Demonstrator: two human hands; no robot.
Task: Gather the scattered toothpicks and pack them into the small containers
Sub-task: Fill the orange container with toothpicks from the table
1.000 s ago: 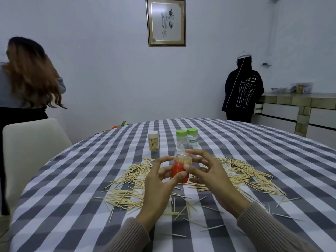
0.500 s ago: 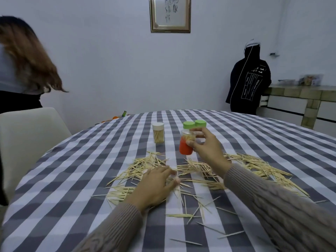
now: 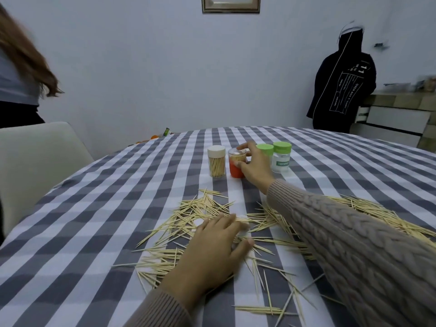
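Loose toothpicks (image 3: 200, 208) littered the checked tablecloth (image 3: 94, 208), left hand (image 3: 212, 246) lay flat on them, right hand (image 3: 254, 168) gripped the toothpick-filled orange container (image 3: 236, 167), beside the full white-capped jar (image 3: 216, 161), two green-capped jars (image 3: 282, 156) behind.

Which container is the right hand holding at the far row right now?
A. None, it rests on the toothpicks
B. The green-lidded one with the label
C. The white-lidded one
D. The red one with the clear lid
D: the right hand has its grip on the red container, which stands on the tablecloth between the white-lidded container and the green-lidded ones.
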